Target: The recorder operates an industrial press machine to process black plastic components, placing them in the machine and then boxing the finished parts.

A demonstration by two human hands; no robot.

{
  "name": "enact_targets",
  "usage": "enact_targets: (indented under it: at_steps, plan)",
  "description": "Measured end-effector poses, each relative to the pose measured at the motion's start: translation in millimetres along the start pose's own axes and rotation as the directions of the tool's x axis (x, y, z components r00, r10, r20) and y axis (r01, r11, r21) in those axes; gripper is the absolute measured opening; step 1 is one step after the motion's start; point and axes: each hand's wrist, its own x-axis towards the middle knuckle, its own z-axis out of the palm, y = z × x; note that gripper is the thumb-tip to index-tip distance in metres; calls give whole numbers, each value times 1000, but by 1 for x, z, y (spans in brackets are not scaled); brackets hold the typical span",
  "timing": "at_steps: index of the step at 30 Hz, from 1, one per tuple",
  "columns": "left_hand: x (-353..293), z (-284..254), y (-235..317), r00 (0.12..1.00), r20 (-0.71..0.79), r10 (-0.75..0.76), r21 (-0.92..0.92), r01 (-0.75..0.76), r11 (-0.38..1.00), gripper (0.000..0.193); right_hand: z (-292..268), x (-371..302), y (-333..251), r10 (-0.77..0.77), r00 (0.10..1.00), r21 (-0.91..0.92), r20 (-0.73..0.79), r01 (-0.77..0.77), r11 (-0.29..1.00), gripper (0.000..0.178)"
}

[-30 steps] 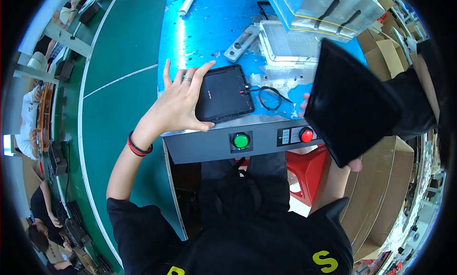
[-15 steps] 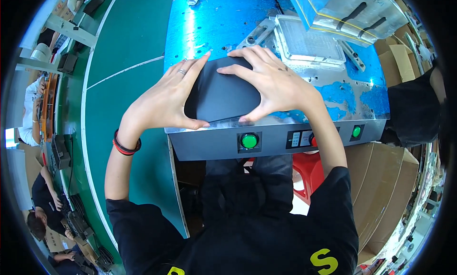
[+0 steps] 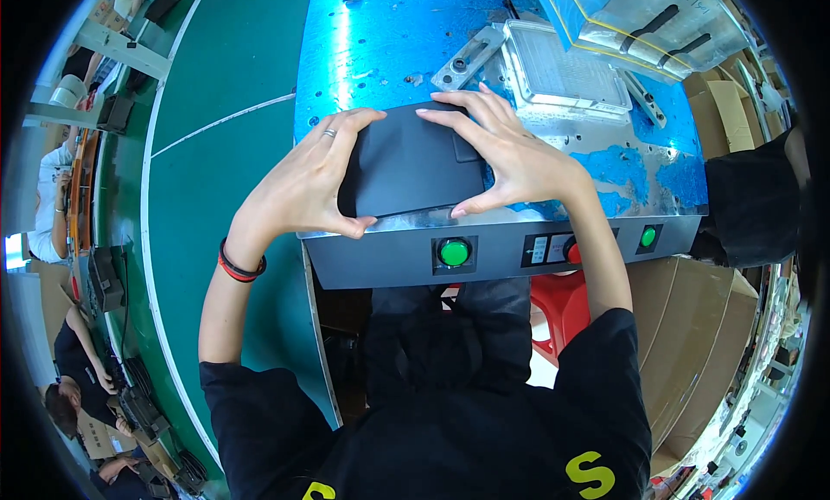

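A dark grey, roughly square panel-like piece (image 3: 411,167) rests at the near left edge of the machine table, between my hands. My left hand (image 3: 303,176) is curved round its left side, fingers at the far corner and thumb near the front edge. My right hand (image 3: 514,158) spans its right side in the same way, thumb by the front edge. A small dark rectangular part (image 3: 465,145) shows at the panel's right side, partly under the right fingers. The panel's underside is hidden.
A clear rectangular moulded tray (image 3: 566,67) sits at centre right, beside metal brackets (image 3: 467,60). A boxy clear unit with yellow edging (image 3: 648,20) stands behind. The front has green buttons (image 3: 453,253) and a red button (image 3: 572,253). A cardboard box (image 3: 692,344) stands at right, near a person's dark sleeve (image 3: 752,197).
My right hand has shifted slightly right, uncovering more of the panel and the small dark part. My left hand has moved a little right and stays at the left side.
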Motion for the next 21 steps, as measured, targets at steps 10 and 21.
enact_targets:
  at_steps: [10, 21]
  plan:
    - [-1, 5, -3, 999, 26, -25, 16, 24, 1000, 106, 1, 1, -2, 65, 991, -193, 113, -42, 980, 113]
    - [3, -3, 1, 999, 55, 2, 13, -3, 1000, 107, -11, 10, -4, 18, 997, -61, 71, -14, 998, 111]
